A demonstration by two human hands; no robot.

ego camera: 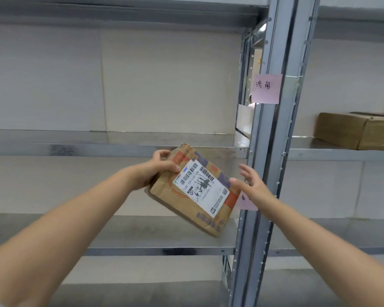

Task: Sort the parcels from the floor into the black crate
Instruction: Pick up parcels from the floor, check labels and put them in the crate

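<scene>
A flat brown cardboard parcel (193,191) with a white shipping label and barcodes is held tilted in the air in front of a metal shelf. My left hand (157,168) grips its upper left corner, thumb on top and fingers round the far edge. My right hand (251,185) is beside the parcel's right edge with fingers spread and straight, the thumb near or just touching the edge. No black crate and no floor are in view.
Grey metal shelving fills the view, with a shelf board (98,145) behind the parcel and another (142,238) below it. An upright post (273,138) carries a pink note (267,88); a second pink note (246,201) sits behind my right hand. A brown box (353,129) lies on the right shelf.
</scene>
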